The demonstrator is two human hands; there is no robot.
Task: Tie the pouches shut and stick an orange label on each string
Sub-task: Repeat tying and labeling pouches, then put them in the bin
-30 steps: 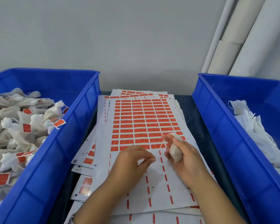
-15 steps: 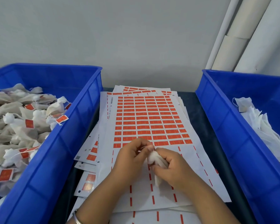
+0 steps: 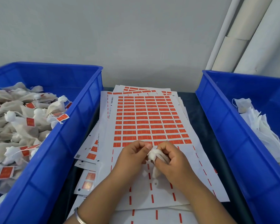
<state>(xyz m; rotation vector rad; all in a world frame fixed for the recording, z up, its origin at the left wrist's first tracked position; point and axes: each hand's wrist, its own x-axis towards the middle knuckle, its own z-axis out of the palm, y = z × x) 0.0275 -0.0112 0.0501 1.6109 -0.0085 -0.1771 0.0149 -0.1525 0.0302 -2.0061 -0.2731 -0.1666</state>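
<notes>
Both hands work one white pouch above the label sheet: the right hand grips its body in curled fingers, and the left hand pinches its gathered top. A left blue bin holds tied, labelled pouches; a right blue bin holds loose white pouches.

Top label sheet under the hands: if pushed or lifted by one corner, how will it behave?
Top label sheet is thin paper, so probably floppy and light. It lies on a loose, fanned stack, so a push likely slides it askew. No roll or tip risk.
</notes>
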